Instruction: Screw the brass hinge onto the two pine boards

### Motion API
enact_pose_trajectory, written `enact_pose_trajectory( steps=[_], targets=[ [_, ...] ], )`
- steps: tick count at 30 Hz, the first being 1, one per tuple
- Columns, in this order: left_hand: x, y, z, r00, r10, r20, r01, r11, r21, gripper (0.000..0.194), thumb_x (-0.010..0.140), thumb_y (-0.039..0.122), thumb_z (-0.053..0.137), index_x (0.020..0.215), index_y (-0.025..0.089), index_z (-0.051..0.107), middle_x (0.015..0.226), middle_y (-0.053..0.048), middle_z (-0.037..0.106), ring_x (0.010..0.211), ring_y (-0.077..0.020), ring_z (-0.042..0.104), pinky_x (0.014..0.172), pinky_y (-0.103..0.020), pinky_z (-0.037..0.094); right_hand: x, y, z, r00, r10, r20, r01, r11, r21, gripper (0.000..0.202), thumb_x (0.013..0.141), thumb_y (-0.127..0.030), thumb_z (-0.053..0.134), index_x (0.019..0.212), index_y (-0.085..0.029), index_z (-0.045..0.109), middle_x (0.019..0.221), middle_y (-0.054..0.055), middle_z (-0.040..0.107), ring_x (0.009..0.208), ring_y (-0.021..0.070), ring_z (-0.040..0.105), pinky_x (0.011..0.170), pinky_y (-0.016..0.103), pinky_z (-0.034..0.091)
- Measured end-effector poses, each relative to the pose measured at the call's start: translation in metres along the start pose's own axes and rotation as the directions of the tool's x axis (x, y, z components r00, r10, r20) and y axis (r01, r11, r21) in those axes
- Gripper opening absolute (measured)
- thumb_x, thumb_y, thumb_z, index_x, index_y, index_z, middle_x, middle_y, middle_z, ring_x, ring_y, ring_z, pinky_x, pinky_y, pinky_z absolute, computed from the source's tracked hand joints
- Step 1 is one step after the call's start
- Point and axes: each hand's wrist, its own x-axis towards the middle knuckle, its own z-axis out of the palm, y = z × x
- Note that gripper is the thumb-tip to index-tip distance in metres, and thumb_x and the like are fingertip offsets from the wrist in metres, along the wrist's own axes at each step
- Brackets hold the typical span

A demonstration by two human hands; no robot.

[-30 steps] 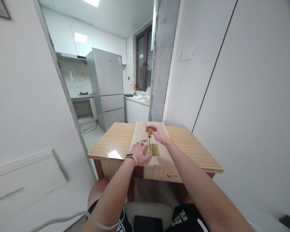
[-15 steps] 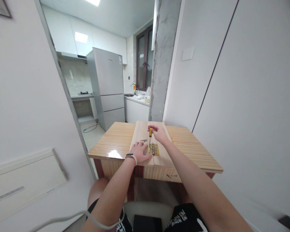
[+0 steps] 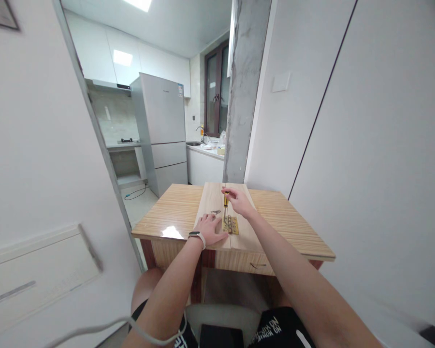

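Observation:
Two pale wooden boards (image 3: 212, 195) lie side by side on the table, and a brass-coloured hinge (image 3: 234, 225) spans the seam between them. My right hand (image 3: 238, 200) grips the yellow and black handle of a screwdriver (image 3: 226, 199), which stands nearly upright with its shaft reaching down to the hinge's left leaf. Flat on the left board, fingers spread, my left hand (image 3: 210, 229) rests beside the hinge. Some small metal screws (image 3: 216, 211) lie just beyond its fingertips.
The wood-grain table (image 3: 286, 217) extends to both sides of the boards, with a drawer at its front. Beyond it stand a grey fridge (image 3: 166, 116) and a sink counter (image 3: 206, 151). A pale cable (image 3: 101, 326) crosses at lower left.

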Motion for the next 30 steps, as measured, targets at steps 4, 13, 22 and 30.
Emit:
enact_pose_trajectory(
  steps=[4,13,22,30],
  targets=[
    [0.000,0.000,0.000,1.000,-0.009,-0.004,0.009,1.000,0.004,0.076,0.081,0.083,0.046,0.139,0.035,0.053,0.141,-0.008,0.051,0.129,-0.0357,0.043,0.108,-0.052,0.037,0.001,-0.006,0.001,0.992,0.007,0.124,-0.024,0.990,0.136,0.024,0.087,-0.034,0.065,0.105,-0.020,0.071,0.112,0.010,0.074,0.105,0.0212,0.069,0.098,0.041,0.052],
    [0.000,-0.001,0.001,1.000,-0.001,-0.005,0.001,1.000,-0.002,0.076,0.082,0.084,0.045,0.140,0.035,0.052,0.140,-0.008,0.051,0.129,-0.0356,0.043,0.107,-0.052,0.037,0.002,0.003,0.005,1.000,0.012,-0.028,-0.011,1.000,0.024,0.021,0.087,-0.027,0.058,0.102,-0.018,0.069,0.090,0.007,0.074,0.085,0.0183,0.071,0.083,0.035,0.055],
    [0.001,0.000,-0.001,1.000,0.006,-0.003,-0.006,1.000,0.002,0.076,0.082,0.083,0.046,0.140,0.035,0.053,0.140,-0.008,0.051,0.128,-0.0355,0.043,0.106,-0.051,0.038,-0.004,0.006,0.015,0.973,0.060,-0.224,-0.084,0.992,-0.098,0.024,0.085,-0.024,0.056,0.103,-0.021,0.071,0.088,0.005,0.075,0.081,0.0191,0.072,0.076,0.033,0.059],
    [0.000,0.002,-0.002,1.000,0.006,-0.002,-0.006,1.000,0.005,0.077,0.082,0.085,0.043,0.139,0.034,0.054,0.138,-0.009,0.051,0.128,-0.0353,0.043,0.106,-0.051,0.038,-0.011,-0.004,0.018,0.988,-0.007,-0.155,-0.014,0.991,-0.134,0.030,0.090,-0.024,0.054,0.114,-0.022,0.072,0.105,0.008,0.076,0.096,0.0208,0.072,0.089,0.038,0.057]
  ],
)
